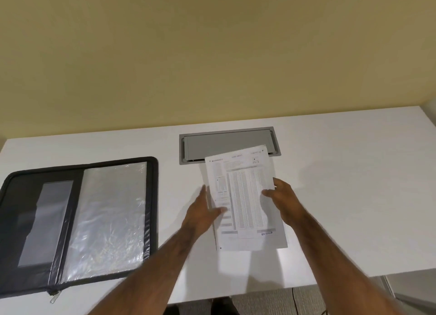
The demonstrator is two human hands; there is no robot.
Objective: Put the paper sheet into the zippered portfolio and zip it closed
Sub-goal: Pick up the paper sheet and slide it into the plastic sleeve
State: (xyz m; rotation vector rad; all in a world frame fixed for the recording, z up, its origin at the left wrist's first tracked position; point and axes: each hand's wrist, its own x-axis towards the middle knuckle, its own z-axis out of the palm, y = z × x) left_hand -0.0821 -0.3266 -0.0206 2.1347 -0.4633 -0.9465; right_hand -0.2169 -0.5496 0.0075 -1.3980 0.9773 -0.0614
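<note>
- The paper sheet (245,199), thin and printed with dense rows, sits right of centre in the frame, its top corner overlapping a grey metal hatch (226,145) set flush in the white surface (342,173)
- The left hand (203,214) lies along the sheet's left edge, fingers stretched out, thumb over the paper; the right hand (286,200) pinches the right edge, fingers curled on top
- The zippered portfolio (77,222) lies open flat at lower left; dark stitched border, crinkled clear plastic sleeve (108,220), zipper pull (54,297) at its near edge
- Bare surface separates sheet and portfolio
</note>
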